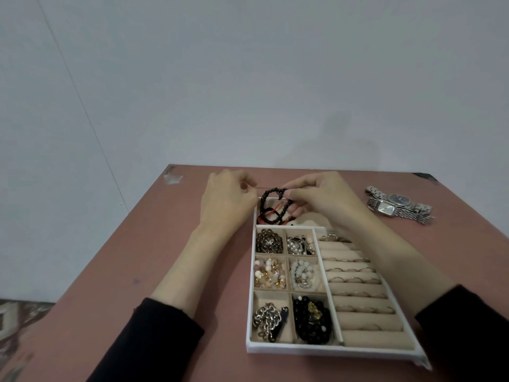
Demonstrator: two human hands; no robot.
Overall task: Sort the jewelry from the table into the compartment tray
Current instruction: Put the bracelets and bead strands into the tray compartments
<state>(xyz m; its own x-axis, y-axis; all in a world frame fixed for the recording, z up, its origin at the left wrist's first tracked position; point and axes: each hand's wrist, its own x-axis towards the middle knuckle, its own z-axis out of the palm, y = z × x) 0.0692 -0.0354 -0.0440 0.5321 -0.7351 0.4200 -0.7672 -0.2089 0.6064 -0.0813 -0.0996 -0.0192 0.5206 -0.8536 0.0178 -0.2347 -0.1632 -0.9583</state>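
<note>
- Our left hand (228,201) and right hand (316,197) meet at the far end of the compartment tray (316,351). Between them they hold a black bead strand (271,201) above the wide far compartment (311,219).
- The right fingers pinch the beads. The left fingers are curled, and we judge they nip the thin cord running to the strand.
- We count six small compartments (286,255) already holding bracelets and chains, and rings sit along the ring rolls (355,288).
- Two metal watches (396,205) lie on the table (165,244), well apart from the tray on the right.
- By our reading the sorting is nearly finished, with this strand and the watches left.
</note>
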